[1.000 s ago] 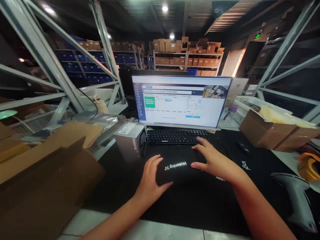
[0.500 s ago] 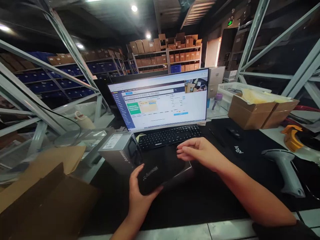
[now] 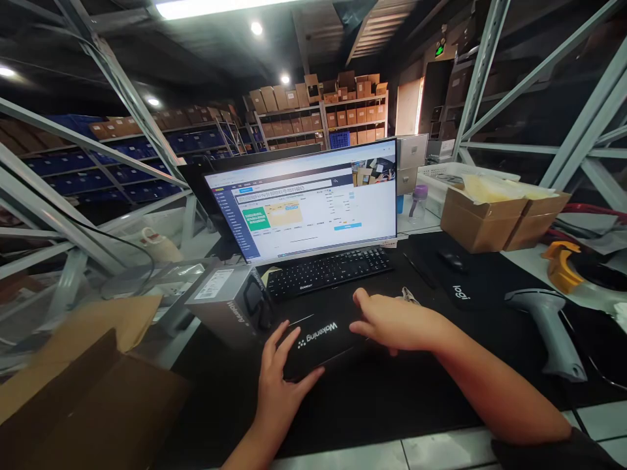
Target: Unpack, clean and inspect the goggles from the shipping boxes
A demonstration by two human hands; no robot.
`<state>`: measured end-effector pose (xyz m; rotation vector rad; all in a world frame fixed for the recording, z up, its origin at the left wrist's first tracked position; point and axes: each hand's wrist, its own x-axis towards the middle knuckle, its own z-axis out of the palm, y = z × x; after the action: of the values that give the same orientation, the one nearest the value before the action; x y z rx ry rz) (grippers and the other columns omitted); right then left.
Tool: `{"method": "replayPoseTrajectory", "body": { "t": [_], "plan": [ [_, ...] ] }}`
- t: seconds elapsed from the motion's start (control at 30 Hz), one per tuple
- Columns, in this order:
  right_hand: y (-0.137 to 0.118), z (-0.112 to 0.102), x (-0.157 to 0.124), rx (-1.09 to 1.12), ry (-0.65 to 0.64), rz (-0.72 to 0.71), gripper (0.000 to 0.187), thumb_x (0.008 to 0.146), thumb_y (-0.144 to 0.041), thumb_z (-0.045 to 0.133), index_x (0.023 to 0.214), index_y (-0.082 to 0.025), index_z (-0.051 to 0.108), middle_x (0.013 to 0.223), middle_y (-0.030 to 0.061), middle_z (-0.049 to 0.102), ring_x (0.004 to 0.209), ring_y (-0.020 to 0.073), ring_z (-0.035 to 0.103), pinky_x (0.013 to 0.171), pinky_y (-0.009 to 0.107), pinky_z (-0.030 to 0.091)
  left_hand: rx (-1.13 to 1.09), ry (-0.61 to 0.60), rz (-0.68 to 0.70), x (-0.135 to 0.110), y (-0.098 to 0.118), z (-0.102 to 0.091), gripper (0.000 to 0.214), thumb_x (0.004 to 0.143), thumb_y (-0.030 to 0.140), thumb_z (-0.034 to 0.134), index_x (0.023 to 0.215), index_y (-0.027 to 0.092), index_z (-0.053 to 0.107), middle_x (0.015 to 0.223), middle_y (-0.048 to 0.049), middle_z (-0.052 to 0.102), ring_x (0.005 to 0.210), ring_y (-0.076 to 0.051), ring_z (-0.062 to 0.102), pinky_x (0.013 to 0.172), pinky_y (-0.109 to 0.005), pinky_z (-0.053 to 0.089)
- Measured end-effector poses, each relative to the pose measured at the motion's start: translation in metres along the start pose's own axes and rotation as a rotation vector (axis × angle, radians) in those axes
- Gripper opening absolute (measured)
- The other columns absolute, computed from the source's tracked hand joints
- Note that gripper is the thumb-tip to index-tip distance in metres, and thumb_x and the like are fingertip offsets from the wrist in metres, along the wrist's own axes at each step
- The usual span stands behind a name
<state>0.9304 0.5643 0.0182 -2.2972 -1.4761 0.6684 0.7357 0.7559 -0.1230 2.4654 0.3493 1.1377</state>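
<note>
A flat black box [image 3: 321,341] lettered "Wakening" lies before me over the dark desk mat. My left hand [image 3: 283,385] grips its left end, thumb along the near edge and fingers over the far side. At the right end, my right hand [image 3: 396,321] is closed around the box, some of its fingers hidden underneath. Just left of the black box stands a grey carton [image 3: 225,303] with a white label on top and a dark picture on its side. A small whitish thing [image 3: 409,296] shows behind my right wrist; its kind is unclear.
A keyboard [image 3: 328,272] and a monitor [image 3: 304,215] stand beyond the box. On the right are a mouse [image 3: 451,262], a barcode scanner [image 3: 548,333], a tape dispenser [image 3: 563,267] and brown cartons [image 3: 482,222]. An open cardboard box [image 3: 93,398] occupies the near left.
My right hand has come down from above the black box onto its right end. The box's lettering now faces up more clearly. The view has shifted slightly.
</note>
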Motion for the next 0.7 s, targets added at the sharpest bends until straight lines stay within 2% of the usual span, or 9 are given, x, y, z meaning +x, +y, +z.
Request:
{"method": "replayPoseTrajectory", "body": {
  "t": [0.1,0.17,0.23,0.3,0.37,0.43,0.57,0.7],
  "plan": [
    [0.004,-0.004,0.002,0.079,-0.066,0.002,0.044,0.093,-0.044,0.055,0.123,-0.013,0.045,0.079,0.0043,0.070,0.043,0.0154,0.063,0.051,0.026,0.042,0.003,-0.057,0.095,0.003,-0.003,-0.006,0.056,0.090,0.046,0.066,0.141,0.031,0.049,0.148,-0.0109,0.046,0.135,-0.033,0.047,0.109,-0.057,0.043],
    [0.008,-0.007,0.006,0.198,-0.080,0.004,0.059,0.090,-0.043,0.061,0.134,-0.012,0.038,0.073,0.0018,0.070,0.048,0.0175,0.066,0.050,0.024,0.045,-0.003,-0.083,0.126,0.006,-0.005,-0.010,0.054,0.091,0.051,0.061,0.141,0.030,0.051,0.143,-0.0107,0.050,0.133,-0.033,0.048,0.108,-0.057,0.043],
    [0.012,-0.006,0.012,0.279,-0.042,0.008,0.073,0.089,-0.043,0.063,0.145,-0.011,0.027,0.063,-0.0018,0.067,0.052,0.0187,0.068,0.052,0.023,0.047,-0.005,-0.084,0.122,0.008,-0.005,-0.012,0.053,0.091,0.055,0.059,0.138,0.030,0.054,0.139,-0.0104,0.054,0.128,-0.032,0.051,0.105,-0.055,0.046],
    [0.013,-0.001,0.018,0.298,0.001,0.005,0.071,0.092,-0.048,0.059,0.145,-0.010,0.032,0.059,-0.0016,0.066,0.051,0.0184,0.068,0.053,0.022,0.048,-0.003,-0.074,0.113,0.010,-0.004,-0.012,0.052,0.090,0.054,0.060,0.136,0.029,0.056,0.136,-0.0103,0.055,0.125,-0.032,0.053,0.104,-0.053,0.048],
    [0.014,0.003,0.024,0.298,-0.001,0.000,0.059,0.094,-0.058,0.052,0.130,-0.011,0.052,0.066,0.0035,0.069,0.049,0.0176,0.068,0.050,0.023,0.048,-0.001,-0.065,0.105,0.010,-0.001,-0.011,0.050,0.090,0.051,0.060,0.135,0.028,0.057,0.136,-0.0104,0.055,0.125,-0.031,0.054,0.104,-0.053,0.048],
    [0.016,0.005,0.028,0.295,-0.021,0.027,0.060,0.093,-0.067,0.048,0.110,-0.011,0.062,0.071,0.0077,0.071,0.050,0.0181,0.067,0.048,0.024,0.047,-0.001,-0.061,0.099,0.010,0.000,-0.010,0.049,0.090,0.048,0.062,0.134,0.027,0.057,0.137,-0.0106,0.054,0.125,-0.031,0.053,0.104,-0.053,0.047],
    [0.027,-0.002,0.031,0.280,-0.012,0.084,0.065,0.082,-0.076,0.057,0.093,-0.013,0.064,0.064,0.0062,0.070,0.054,0.0191,0.068,0.053,0.025,0.048,-0.012,-0.078,0.073,0.010,-0.004,-0.010,0.052,0.088,0.050,0.064,0.134,0.028,0.056,0.133,-0.0102,0.056,0.122,-0.031,0.055,0.102,-0.054,0.049],
    [0.035,-0.012,0.030,0.322,-0.093,0.001,0.062,0.084,-0.077,0.051,0.075,-0.017,0.060,0.062,0.0043,0.069,0.056,0.0169,0.066,0.057,0.025,0.047,-0.058,-0.089,-0.002,0.008,-0.009,-0.009,0.049,0.090,0.052,0.060,0.133,0.028,0.055,0.133,-0.0101,0.056,0.123,-0.031,0.056,0.104,-0.055,0.047]
  ]
}}
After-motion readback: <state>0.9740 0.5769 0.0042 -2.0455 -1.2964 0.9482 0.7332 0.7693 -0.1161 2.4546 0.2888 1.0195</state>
